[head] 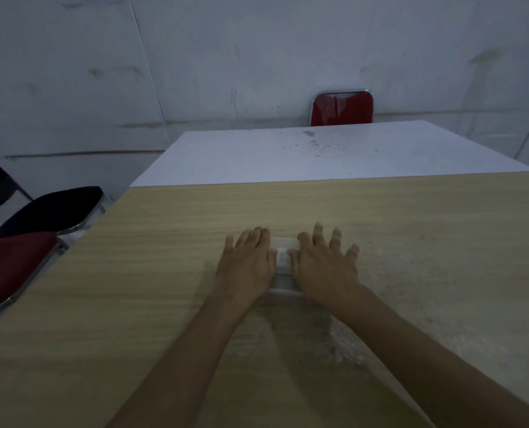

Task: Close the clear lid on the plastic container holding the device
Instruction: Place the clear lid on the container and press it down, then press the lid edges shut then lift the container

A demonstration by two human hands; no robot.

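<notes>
A clear plastic container (283, 264) lies on the wooden table, mostly hidden beneath my two hands. My left hand (246, 261) rests flat on its left part, fingers together and pointing away from me. My right hand (325, 262) lies flat on its right part with the fingers spread. Only a narrow strip of pale clear plastic shows in the gap between the hands, with a near edge at the wrists. The lid appears to lie down flat under the palms. The device inside cannot be made out.
The wooden table (164, 273) butts against a white table (288, 156) farther away. A red chair back (342, 109) stands behind the white table. A black chair seat (53, 210) and a red chair seat (10, 267) are at the left edge.
</notes>
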